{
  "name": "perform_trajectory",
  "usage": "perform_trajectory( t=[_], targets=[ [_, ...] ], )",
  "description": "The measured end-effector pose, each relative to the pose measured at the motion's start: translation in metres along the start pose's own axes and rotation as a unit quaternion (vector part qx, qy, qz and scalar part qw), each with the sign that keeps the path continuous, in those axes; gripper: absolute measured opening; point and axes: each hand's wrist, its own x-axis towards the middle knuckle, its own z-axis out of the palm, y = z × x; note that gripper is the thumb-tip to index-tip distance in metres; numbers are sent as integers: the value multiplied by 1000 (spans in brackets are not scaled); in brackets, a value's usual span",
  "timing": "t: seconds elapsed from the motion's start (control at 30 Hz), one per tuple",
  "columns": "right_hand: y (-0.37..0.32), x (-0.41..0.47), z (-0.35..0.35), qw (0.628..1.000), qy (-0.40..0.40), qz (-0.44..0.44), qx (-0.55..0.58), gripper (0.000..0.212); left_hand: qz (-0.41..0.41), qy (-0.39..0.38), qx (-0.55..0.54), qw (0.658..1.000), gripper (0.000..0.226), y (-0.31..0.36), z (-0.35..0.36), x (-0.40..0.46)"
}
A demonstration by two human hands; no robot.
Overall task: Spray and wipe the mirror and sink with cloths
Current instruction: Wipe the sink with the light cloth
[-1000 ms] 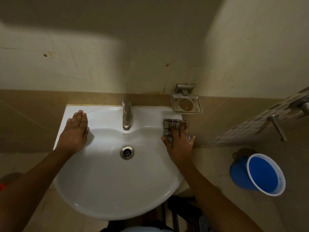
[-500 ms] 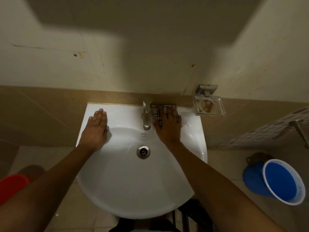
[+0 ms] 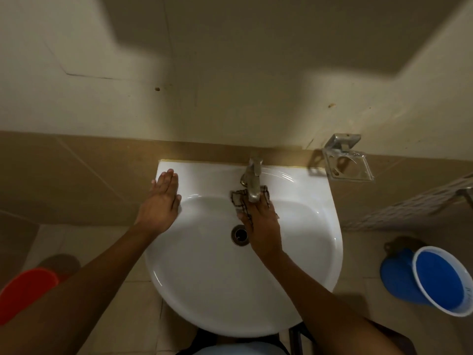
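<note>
Head view, scanning left to right. Red bucket (image 3: 24, 290) on the floor at far left, partly cut off by the frame edge. Left hand (image 3: 161, 201) lies flat on the sink's back-left rim, palm down, fingers straight and close together, holding nothing; reads as bracing. White sink (image 3: 204, 290) is wall-mounted, basin smooth and glossy, drain (image 3: 240, 234) at its middle. Right hand (image 3: 259, 224) is inside the basin just right of the drain, palm down, pressing a checked cloth (image 3: 238, 198) against the back wall of the bowl under the tap (image 3: 253, 184). Fingertips are hidden behind the spout, so can't tell whether they curl over the cloth or only pin it flat. Empty metal soap holder (image 3: 346, 163) on the wall just right of the sink. Blue bucket (image 3: 440, 280) on the floor at far right, well apart. No mirror or spray bottle visible.

Handling judgement: cloth is thin, soft and light, bunches easily, probably damp. Best held under a flat palm with the fingers spread over its middle, not pinched at a corner. Glazed basin is hard and likely slippery when wet, so steady downward pressure matters; tight space around the tap base could snag the cloth.
</note>
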Motion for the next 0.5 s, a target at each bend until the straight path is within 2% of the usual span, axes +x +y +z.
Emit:
perform_trajectory(
  t=[0.17,0.33,0.5],
  targets=[
    [-32,18,23,997,-5,-31,-64,49,-6,3,-5,1000,68,-19,-5,-9],
    [-66,41,45,988,-34,-121,-89,55,1,-6,-11,1000,71,-25,-2,-11],
    [-75,75,53,982,-60,-126,-129,55,10,-9,-8,1000,75,-28,-4,-11]
  ],
)
